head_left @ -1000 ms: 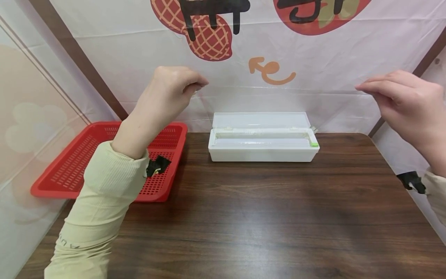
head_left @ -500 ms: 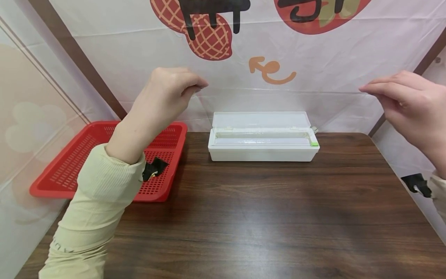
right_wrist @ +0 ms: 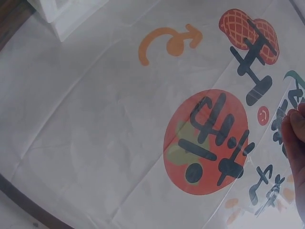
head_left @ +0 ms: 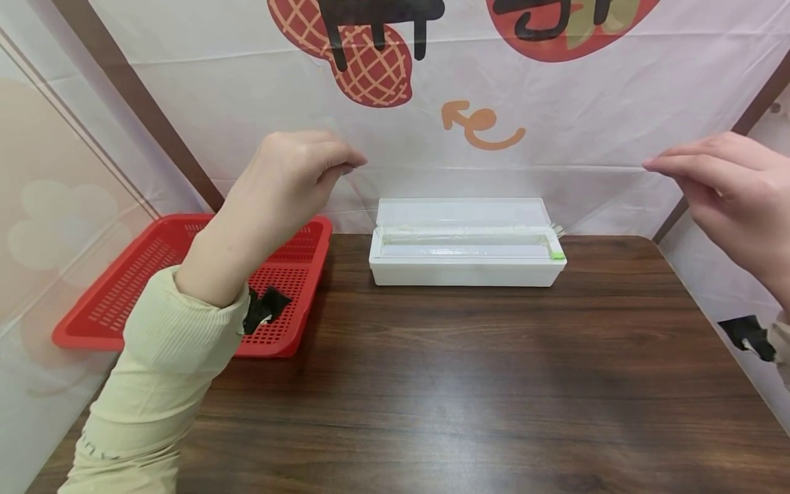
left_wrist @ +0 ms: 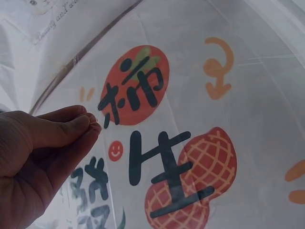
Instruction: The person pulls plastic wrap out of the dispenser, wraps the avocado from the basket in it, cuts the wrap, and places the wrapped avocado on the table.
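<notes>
Two hands, one white box [head_left: 465,272] and one red basket [head_left: 86,340] can be counted, along with two black patches, one at each sleeve's cuff. The left hand [head_left: 295,170] is raised above and to the left of the white box; the right hand [head_left: 737,199] is raised above and to its right, well apart from it. The basket, with slotted sides and a mesh floor, sits to the box's left.

The white box stands near the far edge of a dark wood-grain table [head_left: 444,384], which shows a pale glare in front of it. Behind the box hangs a white printed sheet [head_left: 586,116] bearing peanuts, a red oval, dark characters and, just above the box, an orange looped arrow. Brown strips slant to either side.

The box is long and low, with its pale lid [head_left: 463,211] raised at the back, a whitish roll [head_left: 463,250] inside and a bright green piece at its right front corner. Each hand has thumb and fingers drawn together at the tips, with hardly any gap, apparently pinching clear film [head_left: 506,182] that rises from the box, though its transparency makes its outline hard to follow.
</notes>
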Action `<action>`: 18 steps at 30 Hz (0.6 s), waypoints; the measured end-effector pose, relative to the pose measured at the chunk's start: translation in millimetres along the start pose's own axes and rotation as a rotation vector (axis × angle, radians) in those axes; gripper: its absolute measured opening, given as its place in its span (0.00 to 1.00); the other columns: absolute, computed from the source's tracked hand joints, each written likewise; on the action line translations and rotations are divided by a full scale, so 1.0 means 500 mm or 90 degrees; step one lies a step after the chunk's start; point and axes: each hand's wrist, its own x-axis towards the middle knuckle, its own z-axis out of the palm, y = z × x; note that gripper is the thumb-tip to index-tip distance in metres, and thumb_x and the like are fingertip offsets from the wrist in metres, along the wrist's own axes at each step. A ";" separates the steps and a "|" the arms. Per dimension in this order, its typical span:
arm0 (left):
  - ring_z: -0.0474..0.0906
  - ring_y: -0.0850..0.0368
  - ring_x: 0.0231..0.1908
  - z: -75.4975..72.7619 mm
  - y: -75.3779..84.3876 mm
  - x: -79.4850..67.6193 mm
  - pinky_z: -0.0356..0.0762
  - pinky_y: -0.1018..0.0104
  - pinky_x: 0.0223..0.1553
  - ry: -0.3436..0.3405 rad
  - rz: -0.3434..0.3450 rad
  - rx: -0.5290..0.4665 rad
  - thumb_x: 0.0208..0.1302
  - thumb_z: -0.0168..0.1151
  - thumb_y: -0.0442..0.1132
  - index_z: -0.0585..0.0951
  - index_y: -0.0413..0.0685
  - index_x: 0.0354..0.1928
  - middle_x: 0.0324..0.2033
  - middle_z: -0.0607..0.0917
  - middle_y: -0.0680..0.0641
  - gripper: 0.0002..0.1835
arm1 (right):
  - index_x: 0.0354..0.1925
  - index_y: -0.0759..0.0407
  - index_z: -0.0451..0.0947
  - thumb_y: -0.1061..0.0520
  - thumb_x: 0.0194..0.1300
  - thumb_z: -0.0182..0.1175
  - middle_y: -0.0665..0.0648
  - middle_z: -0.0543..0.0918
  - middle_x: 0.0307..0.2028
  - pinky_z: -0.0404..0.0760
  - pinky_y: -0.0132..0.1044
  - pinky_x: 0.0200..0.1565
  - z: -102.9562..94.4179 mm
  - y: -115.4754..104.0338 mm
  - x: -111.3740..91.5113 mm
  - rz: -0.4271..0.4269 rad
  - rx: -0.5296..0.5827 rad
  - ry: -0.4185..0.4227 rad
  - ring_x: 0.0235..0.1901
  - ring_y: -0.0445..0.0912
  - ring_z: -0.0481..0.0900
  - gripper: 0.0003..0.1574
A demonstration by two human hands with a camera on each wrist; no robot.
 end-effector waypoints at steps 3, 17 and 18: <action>0.80 0.51 0.31 -0.001 0.002 -0.004 0.77 0.61 0.38 0.001 0.009 0.004 0.53 0.62 0.26 0.83 0.34 0.33 0.29 0.84 0.40 0.05 | 0.30 0.70 0.82 0.69 0.62 0.49 0.68 0.81 0.28 0.63 0.16 0.44 -0.006 0.003 -0.007 -0.011 -0.006 -0.012 0.36 0.26 0.67 0.14; 0.79 0.53 0.29 0.000 0.024 -0.039 0.78 0.61 0.36 0.003 0.031 0.005 0.53 0.61 0.24 0.84 0.38 0.34 0.28 0.84 0.43 0.08 | 0.32 0.66 0.83 0.54 0.68 0.46 0.68 0.81 0.27 0.65 0.18 0.46 -0.020 -0.009 -0.048 -0.033 0.037 -0.004 0.38 0.30 0.72 0.23; 0.79 0.53 0.29 -0.001 0.026 -0.042 0.78 0.61 0.35 -0.001 0.031 0.006 0.53 0.62 0.24 0.84 0.38 0.35 0.28 0.84 0.43 0.08 | 0.32 0.66 0.83 0.54 0.68 0.46 0.68 0.81 0.27 0.65 0.18 0.46 -0.021 -0.011 -0.049 -0.034 0.039 -0.006 0.38 0.30 0.72 0.23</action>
